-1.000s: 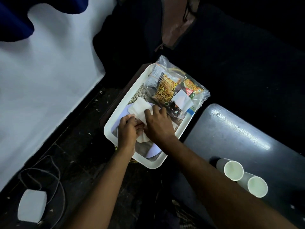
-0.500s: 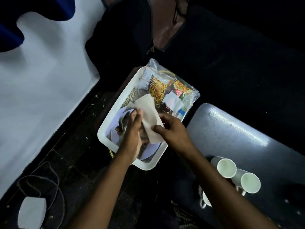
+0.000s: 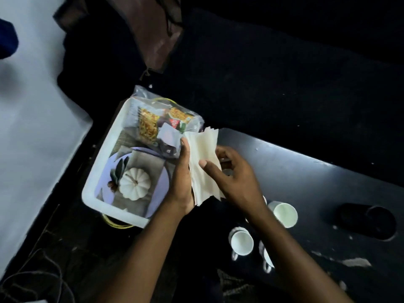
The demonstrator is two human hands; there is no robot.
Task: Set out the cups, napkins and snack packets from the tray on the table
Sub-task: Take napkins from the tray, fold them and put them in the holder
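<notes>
A stack of white napkins (image 3: pixel 202 156) is held upright between my left hand (image 3: pixel 182 178) and my right hand (image 3: pixel 234 171), over the gap between the white tray (image 3: pixel 96 171) and the dark table (image 3: pixel 317 182). Both hands grip the stack. Snack packets in a clear plastic bag (image 3: pixel 159 125) lie at the tray's far end. The tray floor shows a printed picture of a white pumpkin (image 3: pixel 134 183). White cups stand on the table's near edge: one (image 3: pixel 284 214) right of my right forearm, one (image 3: pixel 241 241) below it, a third (image 3: pixel 266 256) partly hidden by the arm.
A dark round object (image 3: pixel 369 221) lies on the table at the right. A white surface (image 3: pixel 32 127) fills the left side. Cables (image 3: pixel 39 278) lie on the dark floor at the lower left. Dark bags or cloth (image 3: pixel 153 40) sit beyond the tray.
Both hands lifted the napkin stack out of the tray and carried it right, toward the table edge. The tray's pumpkin picture is now uncovered.
</notes>
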